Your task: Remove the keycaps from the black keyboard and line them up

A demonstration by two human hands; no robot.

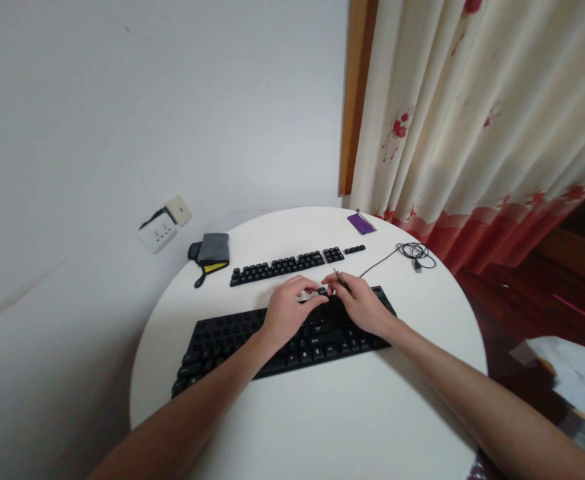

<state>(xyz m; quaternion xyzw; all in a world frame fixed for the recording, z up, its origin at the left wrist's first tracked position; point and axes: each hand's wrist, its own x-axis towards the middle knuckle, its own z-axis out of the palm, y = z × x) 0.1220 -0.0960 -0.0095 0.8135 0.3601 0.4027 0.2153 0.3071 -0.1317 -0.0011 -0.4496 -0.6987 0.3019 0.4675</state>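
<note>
A black keyboard (292, 360) lies across the table, with part of its keys off along the far side. Over its far edge, my left hand (289, 307) pinches a small black keycap (322, 291) between thumb and fingers. Close beside it, my right hand (362, 303) is closed round a thin, dark, pen-like tool (341, 279); its exact kind is too small to make out. Beyond both hands, removed keycaps (277, 268) stand in ordered rows, with smaller groups of keycaps (333, 255) to the right.
The round white table (317, 420) stands by a wall with a socket (158, 232). A grey cloth pouch (215, 250) sits at the back left, a purple packet (361, 223) at the back right. Near the right edge lies a coiled cable (415, 251). Curtains (447, 133) hang behind.
</note>
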